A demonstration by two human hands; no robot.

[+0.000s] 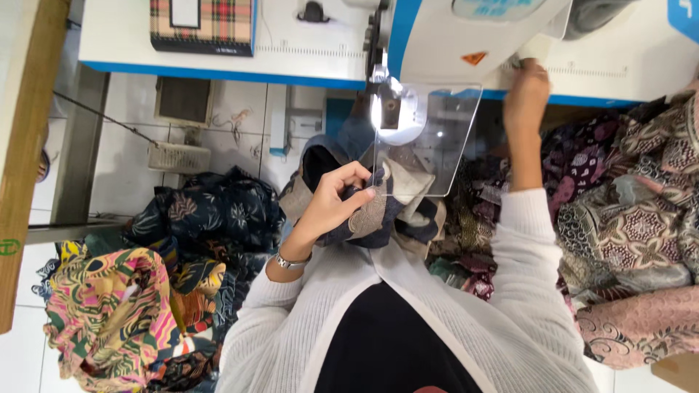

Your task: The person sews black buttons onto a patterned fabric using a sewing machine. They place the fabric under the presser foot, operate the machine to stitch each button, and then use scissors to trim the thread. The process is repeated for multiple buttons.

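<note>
Head view, looking down over a white sewing machine (466, 44) on a blue-edged table (218, 65). Left hand (336, 198) sits just below the machine's lit needle area, fingers curled closed, pinching a folded piece of patchwork fabric (378, 211) in dark blue and tan; a clear plastic guard (444, 138) hangs over the fabric's upper edge. A metal watch (290, 260) circles that wrist. Right hand (526, 91) is raised to the machine's right underside, touching it; whether those fingers grip anything, I cannot tell. Right of the machine lies a heap of patterned cloth (626, 218); down-left of it, a bright pink-and-yellow bundle (109, 313) on the floor. A plaid case (202, 25) rests on the table left of the machine.
</note>
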